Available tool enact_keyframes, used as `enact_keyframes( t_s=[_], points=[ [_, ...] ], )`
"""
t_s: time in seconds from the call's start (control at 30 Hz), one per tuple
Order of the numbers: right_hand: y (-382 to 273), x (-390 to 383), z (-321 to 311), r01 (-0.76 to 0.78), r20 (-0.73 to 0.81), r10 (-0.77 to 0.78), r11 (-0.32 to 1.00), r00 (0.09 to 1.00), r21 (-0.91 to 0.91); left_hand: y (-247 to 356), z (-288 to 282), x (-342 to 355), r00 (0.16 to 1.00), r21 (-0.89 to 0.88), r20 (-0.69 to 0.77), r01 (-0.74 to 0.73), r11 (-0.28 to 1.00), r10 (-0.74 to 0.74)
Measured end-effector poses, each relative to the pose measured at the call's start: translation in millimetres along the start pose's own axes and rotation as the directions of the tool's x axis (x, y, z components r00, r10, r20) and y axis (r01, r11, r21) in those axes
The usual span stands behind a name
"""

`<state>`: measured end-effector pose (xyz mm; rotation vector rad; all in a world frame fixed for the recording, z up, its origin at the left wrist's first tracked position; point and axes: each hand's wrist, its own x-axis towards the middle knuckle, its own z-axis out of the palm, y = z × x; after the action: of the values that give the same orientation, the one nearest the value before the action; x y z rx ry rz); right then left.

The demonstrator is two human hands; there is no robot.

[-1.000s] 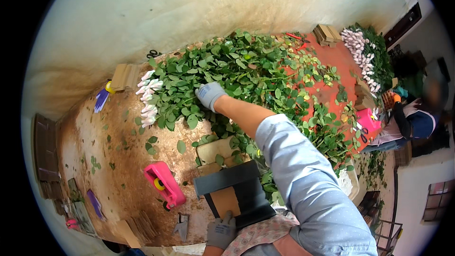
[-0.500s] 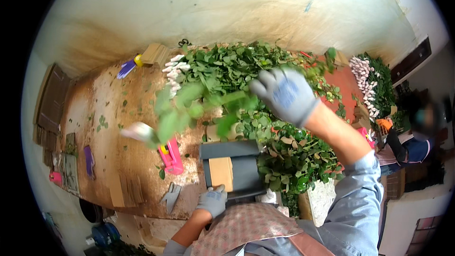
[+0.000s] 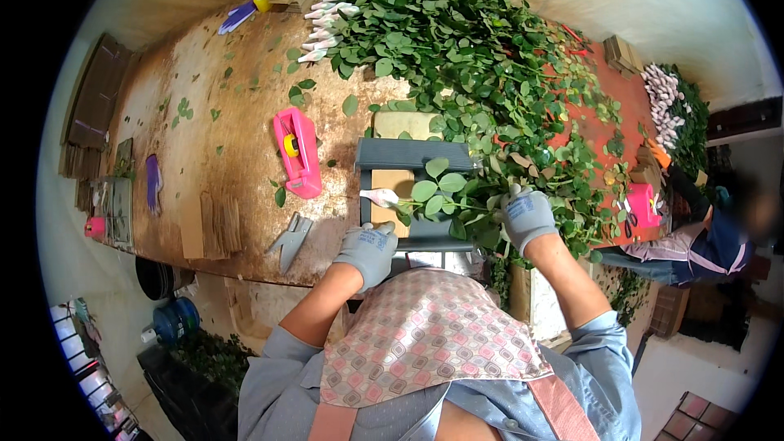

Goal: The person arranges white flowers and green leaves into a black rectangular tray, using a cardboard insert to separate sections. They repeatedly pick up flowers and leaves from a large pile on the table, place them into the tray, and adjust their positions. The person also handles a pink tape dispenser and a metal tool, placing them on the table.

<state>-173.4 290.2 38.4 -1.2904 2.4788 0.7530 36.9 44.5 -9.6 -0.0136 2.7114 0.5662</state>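
Observation:
My right hand (image 3: 527, 216), in a grey glove, is closed round the leafy stem of a rose (image 3: 441, 188) whose bud is wrapped in a pale pink-white sleeve. The rose lies across a dark grey stand (image 3: 412, 155), its bud over a cardboard sheet (image 3: 392, 178) there. At the stand's near left corner, my left hand (image 3: 367, 251), also grey-gloved, has its fingers closed at the cardboard's near edge. A big heap of roses (image 3: 457, 41) with wrapped buds lies beyond the stand, and more foliage spreads beneath and beside my right hand.
Left of the stand are a pink tape dispenser (image 3: 298, 155), a grey metal stapler-like tool (image 3: 290, 242) and cardboard pieces (image 3: 210, 224). Purple gloves (image 3: 237, 16) lie farther back. At the right, a co-worker (image 3: 694, 229) stands near another pink dispenser (image 3: 643, 204) and wrapped roses (image 3: 663, 106).
My right hand has come down and nearer from above the heap, bringing the rose onto the stand. My left hand stays at the stand's near left corner. The view has tilted downward.

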Motion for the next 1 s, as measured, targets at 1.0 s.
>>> enact_keyframes(
  t_s=[1.0],
  points=[
    [-118,96,-12,0.533,-0.09,-0.623,0.575,0.777,0.621,-88,-31,20,0.979,-0.099,0.034,-0.195,0.976,0.199]
  ],
)
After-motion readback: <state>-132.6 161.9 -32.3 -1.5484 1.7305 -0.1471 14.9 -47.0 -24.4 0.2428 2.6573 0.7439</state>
